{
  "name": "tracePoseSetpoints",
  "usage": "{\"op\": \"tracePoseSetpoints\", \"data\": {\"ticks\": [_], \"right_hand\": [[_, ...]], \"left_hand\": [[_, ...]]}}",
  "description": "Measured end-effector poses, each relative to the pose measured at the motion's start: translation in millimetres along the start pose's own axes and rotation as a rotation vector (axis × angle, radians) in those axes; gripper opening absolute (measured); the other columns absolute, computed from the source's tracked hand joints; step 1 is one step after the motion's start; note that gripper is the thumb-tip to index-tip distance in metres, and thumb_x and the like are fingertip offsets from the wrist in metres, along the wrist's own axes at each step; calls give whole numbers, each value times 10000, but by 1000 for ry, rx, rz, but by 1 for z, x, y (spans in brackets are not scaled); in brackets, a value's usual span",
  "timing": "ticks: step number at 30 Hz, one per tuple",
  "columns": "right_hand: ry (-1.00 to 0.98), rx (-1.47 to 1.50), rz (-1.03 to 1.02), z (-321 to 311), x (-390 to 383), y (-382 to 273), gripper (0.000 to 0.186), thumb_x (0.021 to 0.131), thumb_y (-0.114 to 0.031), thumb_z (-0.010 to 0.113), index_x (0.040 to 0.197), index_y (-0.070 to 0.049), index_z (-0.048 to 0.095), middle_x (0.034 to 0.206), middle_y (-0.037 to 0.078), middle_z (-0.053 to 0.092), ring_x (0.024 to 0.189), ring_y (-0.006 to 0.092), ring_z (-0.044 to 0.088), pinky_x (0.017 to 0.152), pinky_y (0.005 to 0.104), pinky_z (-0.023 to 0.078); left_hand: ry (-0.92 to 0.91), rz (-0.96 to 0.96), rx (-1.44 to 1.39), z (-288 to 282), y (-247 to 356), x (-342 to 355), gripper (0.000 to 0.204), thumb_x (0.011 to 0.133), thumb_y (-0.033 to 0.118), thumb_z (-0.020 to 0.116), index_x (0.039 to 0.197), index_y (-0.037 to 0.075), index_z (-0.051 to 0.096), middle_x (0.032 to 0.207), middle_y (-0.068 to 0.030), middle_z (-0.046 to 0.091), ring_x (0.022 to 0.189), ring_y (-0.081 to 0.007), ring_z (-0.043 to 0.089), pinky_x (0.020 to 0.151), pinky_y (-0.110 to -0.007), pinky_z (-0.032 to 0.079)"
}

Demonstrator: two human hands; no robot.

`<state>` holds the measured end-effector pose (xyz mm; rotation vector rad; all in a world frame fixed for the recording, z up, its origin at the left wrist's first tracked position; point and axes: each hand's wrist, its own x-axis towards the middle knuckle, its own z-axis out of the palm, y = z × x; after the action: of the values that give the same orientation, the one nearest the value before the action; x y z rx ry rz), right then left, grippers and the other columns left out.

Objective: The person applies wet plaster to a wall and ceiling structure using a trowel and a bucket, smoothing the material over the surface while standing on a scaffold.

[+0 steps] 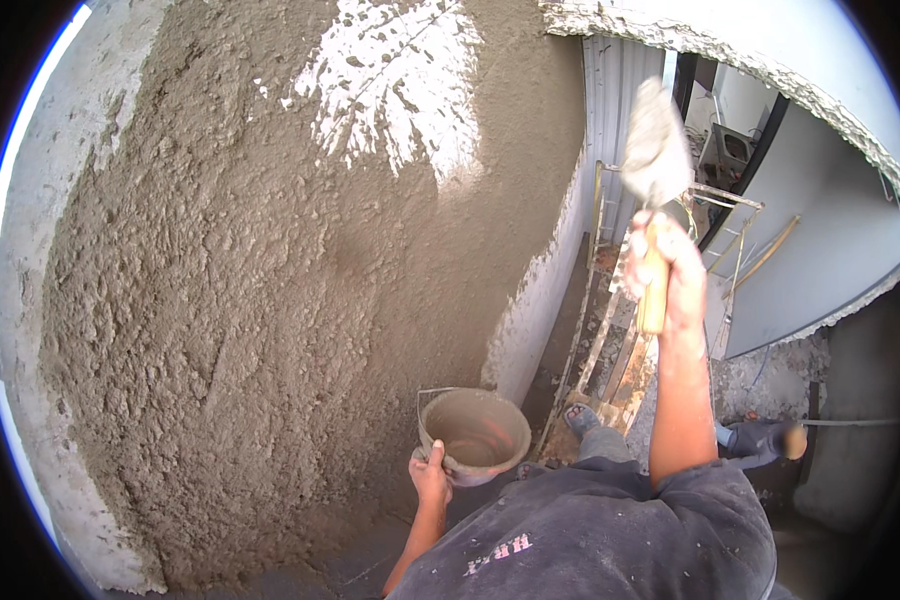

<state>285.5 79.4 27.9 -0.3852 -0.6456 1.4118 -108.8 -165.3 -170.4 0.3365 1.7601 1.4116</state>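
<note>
My right hand (667,262) is raised at the right, wrapped round the wooden handle of a trowel (656,140). The trowel's grey blade points up and away and is blurred by motion. Low in the middle, my left hand (432,474) grips the near left rim of a bucket (475,430), thumb over the edge. Wet-looking grey mortar coats the bucket's inside; a thin wire handle lies at its far left rim. Left of both hands spreads a wall (250,290) covered in rough grey mortar, with a bare white patch (400,85) near the top.
I stand on a narrow plank (625,385) with a metal scaffold frame (600,200) beyond it. Far below at the right is another person (760,440). A broken-edged opening (730,30) at upper right shows a room beyond. Rubble (785,380) covers the floor below.
</note>
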Motion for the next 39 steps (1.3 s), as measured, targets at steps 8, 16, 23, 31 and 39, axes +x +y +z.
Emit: {"op": "tracePoseSetpoints", "data": {"ticks": [8, 16, 23, 31, 39], "right_hand": [[682, -577, -710, 4, 62, 59, 274, 1018, -55, 620, 1273, 27, 559, 837, 76, 640, 675, 133, 637, 624, 284, 551], [-77, -689, -123, 142, -14, 269, 333, 971, -180, 670, 1245, 1, 613, 916, 120, 660, 834, 235, 641, 753, 427, 526], [-209, -862, 55, 79, -117, 234, 314, 921, -136, 680, 1166, 30, 576, 973, 277, 664, 955, 453, 691, 806, 474, 527], [-115, -1231, 391, -34, -182, 224, 380, 851, -134, 673, 1172, -7, 514, 1106, 286, 660, 1107, 511, 622, 920, 585, 480], [-40, -1131, 309, -89, -130, 176, 335, 866, -124, 652, 1121, 1, 472, 1046, 300, 647, 1059, 525, 632, 875, 588, 480]], "left_hand": [[247, -60, -104, -88, -29, -65, 128, 977, 108, 736, 964, 53, 621, 760, -23, 647, 513, -103, 526, 467, -271, 407], [281, -88, -88, -107, -29, -67, 91, 991, 79, 707, 1002, 55, 620, 794, -46, 668, 512, -134, 536, 468, -293, 417], [114, -89, -87, -90, -31, -50, 91, 999, 108, 700, 1010, 64, 622, 818, -41, 674, 531, -140, 554, 485, -280, 439], [-551, 97, 451, -21, 20, -14, 116, 983, 134, 712, 936, 92, 614, 834, 18, 620, 698, -86, 546, 618, -273, 457], [-952, 164, 553, 74, 48, 20, 176, 1016, 158, 696, 913, 87, 572, 863, 44, 569, 779, -75, 488, 725, -259, 416]]}}
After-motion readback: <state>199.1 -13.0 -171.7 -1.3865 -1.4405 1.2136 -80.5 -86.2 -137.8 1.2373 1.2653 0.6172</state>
